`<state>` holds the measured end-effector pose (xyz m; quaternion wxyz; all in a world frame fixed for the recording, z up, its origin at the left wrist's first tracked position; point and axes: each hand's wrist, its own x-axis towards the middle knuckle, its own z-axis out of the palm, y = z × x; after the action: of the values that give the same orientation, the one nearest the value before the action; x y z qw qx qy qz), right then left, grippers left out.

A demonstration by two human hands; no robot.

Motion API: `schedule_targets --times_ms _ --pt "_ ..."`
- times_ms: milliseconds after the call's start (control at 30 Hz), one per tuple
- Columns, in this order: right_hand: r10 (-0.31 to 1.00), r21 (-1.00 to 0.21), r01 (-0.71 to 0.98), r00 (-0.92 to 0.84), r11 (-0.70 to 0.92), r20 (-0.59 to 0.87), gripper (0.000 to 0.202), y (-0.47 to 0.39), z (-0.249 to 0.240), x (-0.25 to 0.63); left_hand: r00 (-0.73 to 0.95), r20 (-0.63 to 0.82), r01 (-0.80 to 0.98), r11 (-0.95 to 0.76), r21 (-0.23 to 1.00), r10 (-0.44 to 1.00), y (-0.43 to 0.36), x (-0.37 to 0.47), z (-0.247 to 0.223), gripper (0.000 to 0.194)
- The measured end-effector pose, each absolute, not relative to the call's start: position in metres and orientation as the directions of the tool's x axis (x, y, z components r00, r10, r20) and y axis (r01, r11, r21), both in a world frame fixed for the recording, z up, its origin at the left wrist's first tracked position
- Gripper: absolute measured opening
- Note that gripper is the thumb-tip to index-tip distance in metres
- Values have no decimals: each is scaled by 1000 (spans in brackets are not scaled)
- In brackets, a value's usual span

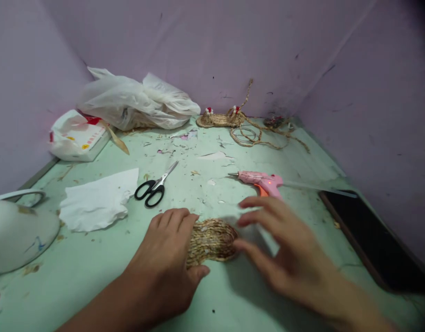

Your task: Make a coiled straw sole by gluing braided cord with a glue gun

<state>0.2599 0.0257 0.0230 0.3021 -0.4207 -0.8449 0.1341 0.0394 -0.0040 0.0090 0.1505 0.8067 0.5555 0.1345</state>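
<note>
A woven straw sole (215, 240) made of coiled cord lies flat on the pale green table, near its front. My left hand (170, 258) covers and grips its left end, fingers over the far edge and thumb at the near edge. At the right end, my right hand (284, 249) hovers with its fingers apart and slightly blurred; its thumb is close to the sole's rim, and whether it touches I cannot tell. Just beyond my right hand lies a pink glue gun (260, 180) with a small orange light and a clear glue stick at its back.
Black-handled scissors (157, 186) and a crumpled white tissue (98, 200) lie left of centre. A dark phone (371, 240) is at right. Along the back are a plastic bag (139, 101), a white box (91, 138), a finished-looking straw sandal (219, 120) and loose cord (247, 137). A white lamp-like object (21, 235) stands left.
</note>
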Motion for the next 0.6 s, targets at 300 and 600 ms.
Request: schedule_targets --times_ms 300,600 --pt "678 -544 444 -636 712 368 13 13 -9 224 363 17 859 -342 382 932 5 47 7 28" --pt "682 -490 482 -596 726 424 15 9 -10 222 450 -12 828 -412 379 893 11 48 15 16"
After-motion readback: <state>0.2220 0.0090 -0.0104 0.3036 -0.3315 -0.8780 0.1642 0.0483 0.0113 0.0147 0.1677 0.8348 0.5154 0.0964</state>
